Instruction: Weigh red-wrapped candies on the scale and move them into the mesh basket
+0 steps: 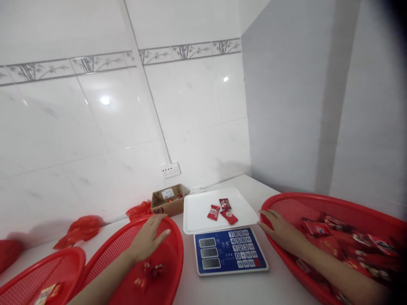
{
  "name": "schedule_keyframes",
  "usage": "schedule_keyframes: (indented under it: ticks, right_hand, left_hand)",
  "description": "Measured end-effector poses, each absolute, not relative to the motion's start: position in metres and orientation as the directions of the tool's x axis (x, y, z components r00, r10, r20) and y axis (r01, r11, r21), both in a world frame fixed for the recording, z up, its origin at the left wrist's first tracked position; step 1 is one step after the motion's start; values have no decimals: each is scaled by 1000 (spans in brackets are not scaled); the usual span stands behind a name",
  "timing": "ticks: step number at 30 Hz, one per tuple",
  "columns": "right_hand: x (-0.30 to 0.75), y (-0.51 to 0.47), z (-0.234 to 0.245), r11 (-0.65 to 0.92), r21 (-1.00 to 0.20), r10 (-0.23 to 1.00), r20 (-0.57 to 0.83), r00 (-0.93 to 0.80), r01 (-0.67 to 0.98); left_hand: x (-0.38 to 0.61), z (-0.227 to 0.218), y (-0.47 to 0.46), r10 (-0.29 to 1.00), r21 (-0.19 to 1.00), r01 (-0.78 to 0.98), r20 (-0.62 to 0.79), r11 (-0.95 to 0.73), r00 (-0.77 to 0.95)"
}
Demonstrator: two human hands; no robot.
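Left hand (pixel 149 239) open, empty, inside middle basket (pixel 173 271); right hand (pixel 280 231) flat, empty, on right basket (pixel 318 201) rim — pressing could tip basket, spill packets (pixel 318 228) off desk (pixel 222 290) edge.

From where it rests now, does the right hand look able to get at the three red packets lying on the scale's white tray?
Probably yes. The right hand rests on the rim of the red basket, right beside the white tray; nothing stands between it and the packets.

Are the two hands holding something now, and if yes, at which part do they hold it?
Nothing is held. The left hand hovers open over the middle red basket; the right hand rests flat on the right basket's rim.
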State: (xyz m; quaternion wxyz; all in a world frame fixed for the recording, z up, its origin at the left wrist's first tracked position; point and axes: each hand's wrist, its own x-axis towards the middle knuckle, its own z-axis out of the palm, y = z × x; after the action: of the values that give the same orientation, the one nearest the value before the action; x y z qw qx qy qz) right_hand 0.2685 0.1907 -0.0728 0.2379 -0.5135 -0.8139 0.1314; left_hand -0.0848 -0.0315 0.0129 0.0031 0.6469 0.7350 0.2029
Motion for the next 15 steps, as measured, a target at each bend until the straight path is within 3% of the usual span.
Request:
schedule_keyframes:
  ticks: [6, 11, 15]
  right_hand:
    - [269, 189, -73, 430, -493, 902, 194, -386, 757]
    - [269, 187, -73, 432, -518, 901, 207, -382, 738]
    - [268, 185, -72, 416, -525, 908, 199, -368, 743]
  left_hand:
    - [-25, -12, 58, 985, 323, 943, 169, -78, 23]
    - [21, -36, 132, 998, 312, 948, 38, -62, 53]
    - [44, -45, 163, 996, 259, 962, 10, -84, 84]
